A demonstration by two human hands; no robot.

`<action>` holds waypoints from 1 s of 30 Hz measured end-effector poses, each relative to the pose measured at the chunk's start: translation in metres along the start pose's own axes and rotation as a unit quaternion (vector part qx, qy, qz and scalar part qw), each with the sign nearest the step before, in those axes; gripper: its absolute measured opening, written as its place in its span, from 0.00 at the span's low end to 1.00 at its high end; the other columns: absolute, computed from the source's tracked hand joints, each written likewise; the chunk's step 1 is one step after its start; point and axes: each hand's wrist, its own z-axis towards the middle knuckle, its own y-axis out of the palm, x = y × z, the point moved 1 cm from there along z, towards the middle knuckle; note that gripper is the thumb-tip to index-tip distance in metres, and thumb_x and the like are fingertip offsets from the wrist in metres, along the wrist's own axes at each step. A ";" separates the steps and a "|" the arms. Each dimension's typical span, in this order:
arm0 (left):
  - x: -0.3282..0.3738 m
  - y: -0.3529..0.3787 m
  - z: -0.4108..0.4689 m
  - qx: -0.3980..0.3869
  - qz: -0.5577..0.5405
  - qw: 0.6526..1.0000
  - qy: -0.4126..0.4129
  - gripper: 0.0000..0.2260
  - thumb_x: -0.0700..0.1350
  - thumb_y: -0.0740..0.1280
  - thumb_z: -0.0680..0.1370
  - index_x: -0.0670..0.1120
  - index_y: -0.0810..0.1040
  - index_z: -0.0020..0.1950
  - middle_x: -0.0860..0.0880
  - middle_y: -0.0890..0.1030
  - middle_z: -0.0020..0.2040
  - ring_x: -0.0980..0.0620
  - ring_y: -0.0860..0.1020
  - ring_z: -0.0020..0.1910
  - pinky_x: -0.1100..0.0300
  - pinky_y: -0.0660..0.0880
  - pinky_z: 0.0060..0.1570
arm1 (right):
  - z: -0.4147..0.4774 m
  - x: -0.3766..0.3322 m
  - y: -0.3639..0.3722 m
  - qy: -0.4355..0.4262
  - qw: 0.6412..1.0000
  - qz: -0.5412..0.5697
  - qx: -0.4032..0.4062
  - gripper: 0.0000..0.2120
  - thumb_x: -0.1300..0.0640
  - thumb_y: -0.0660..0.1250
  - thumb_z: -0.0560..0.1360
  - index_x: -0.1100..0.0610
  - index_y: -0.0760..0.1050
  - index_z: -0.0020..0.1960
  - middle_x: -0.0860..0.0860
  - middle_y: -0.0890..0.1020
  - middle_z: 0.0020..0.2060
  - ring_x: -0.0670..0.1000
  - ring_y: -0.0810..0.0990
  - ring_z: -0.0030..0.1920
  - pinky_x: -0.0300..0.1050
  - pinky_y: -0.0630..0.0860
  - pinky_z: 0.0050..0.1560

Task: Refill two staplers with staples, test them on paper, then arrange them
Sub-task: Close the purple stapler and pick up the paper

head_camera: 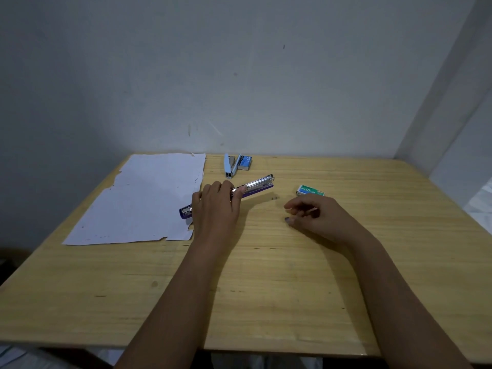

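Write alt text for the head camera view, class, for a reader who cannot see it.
A person's left hand holds an opened purple stapler on a wooden table, while the right hand pinches something small beside a green staple box. Torn white paper lies left; a light blue stapler and blue staple box sit by the wall.

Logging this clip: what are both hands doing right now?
Left hand: closed on the opened purple stapler.
Right hand: fingers curled; whether it holds anything cannot be told.
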 end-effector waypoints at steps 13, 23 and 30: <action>0.002 0.000 -0.002 -0.017 -0.006 1.000 0.004 0.18 0.56 0.52 0.81 0.46 0.76 0.53 0.49 0.79 0.49 0.50 0.74 0.50 0.54 0.65 0.53 | 0.006 -0.003 0.005 -0.044 0.995 0.050 0.074 0.03 0.62 0.66 0.75 0.58 0.78 0.45 0.47 0.79 0.41 0.36 0.74 0.38 0.26 0.71 0.38; 0.003 -0.001 -0.002 -0.023 -0.006 1.000 0.005 0.18 0.56 0.52 0.81 0.47 0.76 0.53 0.49 0.79 0.50 0.50 0.73 0.50 0.56 0.64 0.53 | 0.015 0.000 0.007 0.030 0.948 0.296 0.114 0.07 0.58 0.64 0.77 0.53 0.80 0.44 0.44 0.79 0.37 0.42 0.75 0.40 0.36 0.73 0.42; 0.005 -0.002 -0.004 -0.027 -0.021 0.999 0.023 0.17 0.56 0.53 0.81 0.48 0.76 0.54 0.50 0.78 0.49 0.51 0.73 0.50 0.58 0.62 0.53 | 0.020 0.004 0.008 0.019 0.928 0.335 0.164 0.04 0.62 0.65 0.76 0.57 0.77 0.43 0.51 0.78 0.36 0.43 0.77 0.36 0.32 0.76 0.42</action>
